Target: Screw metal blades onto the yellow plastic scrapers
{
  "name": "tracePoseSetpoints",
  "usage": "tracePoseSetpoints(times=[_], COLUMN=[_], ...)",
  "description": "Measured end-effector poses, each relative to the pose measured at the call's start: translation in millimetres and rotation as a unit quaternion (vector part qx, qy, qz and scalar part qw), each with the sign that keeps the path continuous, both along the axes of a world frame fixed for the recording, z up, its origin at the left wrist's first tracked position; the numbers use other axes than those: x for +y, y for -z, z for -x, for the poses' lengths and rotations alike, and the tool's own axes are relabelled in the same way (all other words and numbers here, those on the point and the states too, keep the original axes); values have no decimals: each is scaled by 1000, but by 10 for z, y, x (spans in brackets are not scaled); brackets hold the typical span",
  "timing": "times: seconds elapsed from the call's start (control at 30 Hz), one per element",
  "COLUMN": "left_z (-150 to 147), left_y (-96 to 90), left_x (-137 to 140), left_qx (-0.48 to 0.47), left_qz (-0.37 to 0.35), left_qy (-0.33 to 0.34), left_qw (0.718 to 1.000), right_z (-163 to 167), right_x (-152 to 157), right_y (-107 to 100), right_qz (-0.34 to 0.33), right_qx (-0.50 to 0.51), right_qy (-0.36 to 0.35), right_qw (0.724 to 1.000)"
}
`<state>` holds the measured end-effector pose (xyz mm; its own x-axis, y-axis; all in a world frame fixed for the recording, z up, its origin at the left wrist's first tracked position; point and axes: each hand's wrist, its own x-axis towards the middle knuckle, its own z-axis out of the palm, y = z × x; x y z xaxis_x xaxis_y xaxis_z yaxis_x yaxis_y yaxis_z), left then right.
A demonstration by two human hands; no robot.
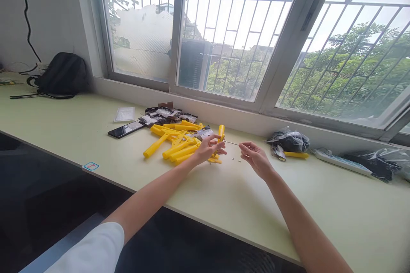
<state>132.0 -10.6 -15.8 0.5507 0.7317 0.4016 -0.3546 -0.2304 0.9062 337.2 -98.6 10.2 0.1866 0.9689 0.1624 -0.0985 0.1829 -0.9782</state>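
Note:
My left hand (209, 148) grips a yellow plastic handle (221, 130), held upright just above the table. Between the fingers of my right hand (254, 158) is a thin metal rod (232, 143), which looks like a hex key or a slim screwdriver shaft. Its far end points left and meets the yellow handle. A pile of similar yellow handles (173, 145) lies to the left of my left hand. Below the rod, a few tiny metal pieces, perhaps screws (239, 161), rest on the table.
Behind the yellow pile lie small plastic packets (165, 113), a black phone (126, 129) and a clear flat case (124, 114). To the right are a bagged black item (290, 140) and a white power strip (342, 162). A black backpack (64, 74) sits far left, and windows line the back.

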Motion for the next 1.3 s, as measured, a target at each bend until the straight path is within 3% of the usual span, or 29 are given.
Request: tracePoseSetpoints(times=[0.1, 0.27, 0.43, 0.6, 0.83, 1.03, 1.2, 1.3], left_z=[-2, 1, 7, 18, 36, 35, 24, 16], left_y=[-7, -14, -13, -35, -58, -41, -2, 11], left_x=[-14, -8, -15, -42, -65, -56, -27, -16], left_qx=[2, -1, 6, -1, 7, 0, -3, -5], left_qz=[2, 4, 2, 5, 7, 7, 0, -11], left_qy=[8, -1, 2, 9, 12, 15, 25, 25], left_qw=[1000, 1000, 1000, 1000, 1000, 1000, 1000, 1000], right_z=[14, 28, 36, 23, 31, 8, 8, 19], right_x=[-10, 1, -9, 21, 7, 31, 20, 10], right_y=[-18, -7, -29, 24, -7, 17, -20, -16], right_qz=[-3, 51, -14, 20, -25, 24, -32, -21], right_qx=[15, 8, 36, 9, 13, 1, 20, -29], right_qy=[10, -25, -1, -1, 22, -3, 10, 47], right_qw=[1000, 998, 999, 1000, 999, 1000, 999, 998])
